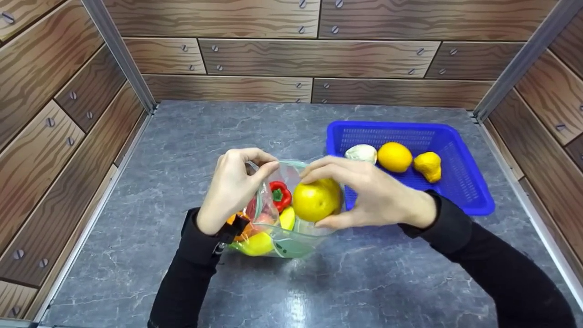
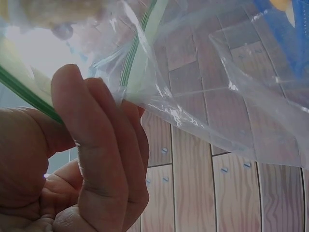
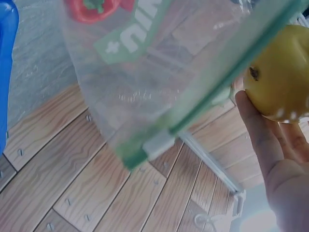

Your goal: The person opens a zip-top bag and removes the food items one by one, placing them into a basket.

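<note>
While the left grip pinches the rim of a clear zip bag, the right grip holds a round yellow fruit at the bag's open mouth, about midway between the left and right edges of the desk. Inside the bag lie a red pepper and a long yellow piece. Toward the desk's far right corner, a blue basket carries a whitish piece, an orange-yellow fruit and a knobbly yellow one.
</note>
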Demonstrator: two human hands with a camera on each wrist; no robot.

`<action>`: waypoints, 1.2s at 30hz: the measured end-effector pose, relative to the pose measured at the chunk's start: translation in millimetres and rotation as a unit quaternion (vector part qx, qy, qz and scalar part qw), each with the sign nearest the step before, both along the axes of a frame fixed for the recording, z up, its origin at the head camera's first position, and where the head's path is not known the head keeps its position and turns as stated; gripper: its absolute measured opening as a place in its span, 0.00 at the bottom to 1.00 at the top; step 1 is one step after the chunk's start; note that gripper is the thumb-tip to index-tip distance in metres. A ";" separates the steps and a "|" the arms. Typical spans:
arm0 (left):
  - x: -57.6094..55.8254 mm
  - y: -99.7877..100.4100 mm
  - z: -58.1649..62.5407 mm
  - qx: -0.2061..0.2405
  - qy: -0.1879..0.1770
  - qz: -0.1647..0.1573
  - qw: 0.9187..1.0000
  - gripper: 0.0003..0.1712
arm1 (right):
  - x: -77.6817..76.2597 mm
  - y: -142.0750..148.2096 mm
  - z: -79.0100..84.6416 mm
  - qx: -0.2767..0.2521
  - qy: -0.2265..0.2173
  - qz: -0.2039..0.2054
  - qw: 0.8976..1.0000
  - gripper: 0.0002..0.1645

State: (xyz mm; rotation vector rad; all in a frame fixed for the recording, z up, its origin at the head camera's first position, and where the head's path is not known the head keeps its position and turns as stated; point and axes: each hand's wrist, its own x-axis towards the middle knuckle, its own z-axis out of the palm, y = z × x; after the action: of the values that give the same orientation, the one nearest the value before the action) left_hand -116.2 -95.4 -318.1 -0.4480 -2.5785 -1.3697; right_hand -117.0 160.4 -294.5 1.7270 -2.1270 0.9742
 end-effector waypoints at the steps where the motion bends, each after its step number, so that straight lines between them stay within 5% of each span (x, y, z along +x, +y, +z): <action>1: 0.1 -0.4 -0.1 0.001 0.001 0.002 1.000 0.06 | -0.6 3.1 1.4 -0.004 0.000 -0.004 1.000 0.39; 12: 1.6 -1.3 -1.8 0.018 0.002 0.005 1.000 0.05 | -11.4 56.8 -8.1 -0.033 -0.005 -0.098 0.995 0.41; 18: 1.2 -4.1 -2.5 0.026 -0.003 0.008 1.000 0.06 | -29.1 81.8 -33.0 0.024 -0.070 -0.195 0.978 0.37; 25: 1.8 -4.5 -2.8 0.030 0.000 0.004 1.000 0.06 | -69.9 93.4 -77.0 0.105 -0.041 -0.242 0.964 0.36; 31: -0.1 -4.8 -1.6 0.024 0.001 0.008 1.000 0.07 | -106.7 91.1 -108.6 0.210 -0.086 -0.279 0.933 0.36; 36: 0.6 -4.8 -0.4 0.021 -0.004 0.010 1.000 0.06 | -127.9 85.0 -119.0 0.276 -0.106 -0.306 0.905 0.38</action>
State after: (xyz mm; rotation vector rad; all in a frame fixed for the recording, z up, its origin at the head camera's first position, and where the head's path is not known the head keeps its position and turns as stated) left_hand -115.6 -100.2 -318.5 -0.4106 -2.5485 -1.4174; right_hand -244.9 245.4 -413.5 0.9906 -3.0225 0.4110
